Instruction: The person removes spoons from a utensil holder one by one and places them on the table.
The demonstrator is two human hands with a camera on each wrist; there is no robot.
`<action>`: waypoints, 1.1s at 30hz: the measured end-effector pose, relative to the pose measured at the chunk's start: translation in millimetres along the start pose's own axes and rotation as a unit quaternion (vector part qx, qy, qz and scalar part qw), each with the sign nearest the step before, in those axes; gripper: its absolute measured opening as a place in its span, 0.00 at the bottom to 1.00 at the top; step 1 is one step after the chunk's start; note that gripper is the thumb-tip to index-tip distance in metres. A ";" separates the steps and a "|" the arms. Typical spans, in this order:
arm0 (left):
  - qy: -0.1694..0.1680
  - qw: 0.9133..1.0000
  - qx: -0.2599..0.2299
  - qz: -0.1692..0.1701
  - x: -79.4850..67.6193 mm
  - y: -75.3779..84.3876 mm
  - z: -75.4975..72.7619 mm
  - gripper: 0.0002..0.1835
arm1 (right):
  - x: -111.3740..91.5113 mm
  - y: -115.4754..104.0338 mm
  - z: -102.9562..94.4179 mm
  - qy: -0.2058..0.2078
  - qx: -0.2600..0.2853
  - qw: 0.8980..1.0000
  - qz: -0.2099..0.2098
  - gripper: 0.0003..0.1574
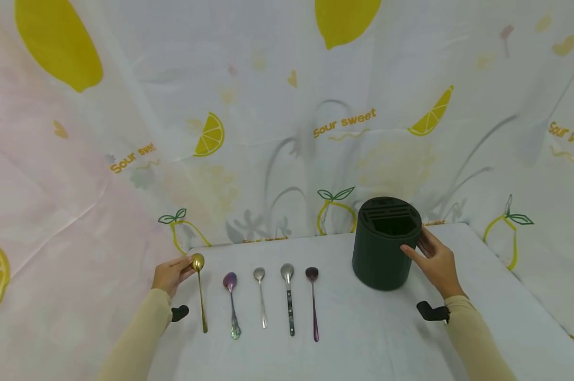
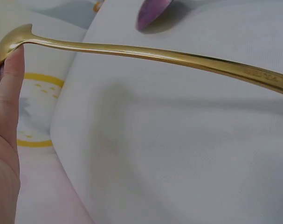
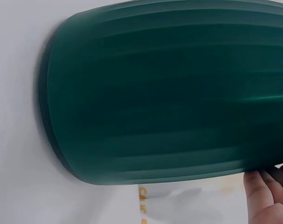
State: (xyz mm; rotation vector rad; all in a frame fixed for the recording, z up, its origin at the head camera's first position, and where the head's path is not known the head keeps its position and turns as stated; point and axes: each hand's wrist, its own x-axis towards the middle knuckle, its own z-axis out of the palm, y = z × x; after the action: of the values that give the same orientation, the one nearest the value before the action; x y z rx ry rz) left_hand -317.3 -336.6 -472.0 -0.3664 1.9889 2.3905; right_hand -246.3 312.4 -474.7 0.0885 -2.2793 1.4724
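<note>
At the left end of a row of spoons, my left hand (image 1: 168,276) pinches a gold spoon (image 1: 202,301) by its bowl. The left wrist view shows the gold spoon's handle (image 2: 146,52) above its shadow on the cloth. My right hand (image 1: 437,267) holds the right side of a dark green round utensil holder (image 1: 379,259), thumb in front and fingers behind. The holder stands upright, its slotted lid (image 1: 387,207) having a wider opening at the front. In the right wrist view, fingertips (image 3: 255,182) touch the holder's ribbed wall (image 3: 169,93).
Between the hands lie a purple iridescent spoon (image 1: 232,304), a small silver spoon (image 1: 261,296), a spoon with a dark patterned handle (image 1: 289,307) and a dark purplish spoon (image 1: 313,301). A white cloth (image 1: 358,338) covers the table. Lemon-print fabric (image 1: 268,95) hangs behind.
</note>
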 end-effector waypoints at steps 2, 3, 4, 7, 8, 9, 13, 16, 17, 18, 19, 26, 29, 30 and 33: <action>0.007 1.000 0.000 -0.005 1.8 -5.2 -5.0 0.06 | 0.1 -0.1 0.2 0.001 0.001 1.000 0.001 0.49; 0.009 1.000 0.005 -0.009 1.8 -7.5 -6.8 0.06 | -0.1 -0.2 0.4 0.001 0.002 1.000 0.000 0.49; 0.012 1.000 0.007 -0.012 1.6 -9.9 -8.5 0.06 | -0.1 0.1 0.6 0.003 0.003 1.000 0.000 0.49; 0.013 1.000 0.012 -0.022 -1.4 -15.2 -12.7 0.07 | -0.5 0.4 1.1 0.005 0.002 1.000 -0.002 0.49; 0.017 0.999 0.012 -0.024 -2.9 -16.7 -13.6 0.07 | -0.8 0.5 1.3 0.006 0.000 1.000 -0.002 0.49; 0.018 0.999 0.012 -0.028 -4.0 -18.2 -14.9 0.07 | -1.1 0.8 1.4 0.006 -0.001 1.000 -0.001 0.49; 0.028 0.999 0.017 -0.041 -7.7 -24.1 -18.5 0.11 | -2.1 1.8 1.8 0.003 -0.004 1.000 0.002 0.49; 0.032 0.998 0.028 -0.040 -8.0 -29.1 -20.3 0.15 | -2.4 2.1 1.7 0.001 -0.002 1.000 0.001 0.49; 0.031 0.998 0.032 -0.040 -7.6 -31.1 -21.4 0.15 | -2.5 2.3 1.8 0.001 -0.002 1.000 0.000 0.49; 0.030 0.998 0.035 -0.039 -7.6 -33.1 -22.2 0.14 | -2.7 2.6 1.9 0.002 -0.003 1.000 0.000 0.49; 0.029 0.998 0.036 -0.039 -7.0 -35.1 -23.5 0.14 | -2.9 2.9 2.0 0.002 -0.004 1.000 0.000 0.49; 0.035 0.998 0.038 -0.048 -5.6 -50.0 -34.0 0.15 | -3.7 3.1 4.1 -0.002 -0.004 1.000 -0.001 0.49; 0.033 0.998 0.039 -0.048 -5.5 -55.0 -36.3 0.19 | -3.4 1.7 4.2 0.000 -0.006 1.000 -0.002 0.49; 0.034 0.998 0.037 -0.047 -4.9 -56.7 -36.8 0.19 | -3.4 1.4 4.1 0.001 -0.007 1.000 -0.002 0.49; 0.030 0.998 0.034 -0.047 -3.7 -61.0 -37.4 0.19 | -3.8 1.2 3.0 0.003 -0.011 1.000 0.000 0.49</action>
State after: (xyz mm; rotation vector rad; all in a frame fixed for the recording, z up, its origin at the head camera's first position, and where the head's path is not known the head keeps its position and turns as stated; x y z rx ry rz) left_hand -297.7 -360.6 -536.6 -0.5228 2.0223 2.2776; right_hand -244.2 309.6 -478.2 0.0776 -2.2901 1.4445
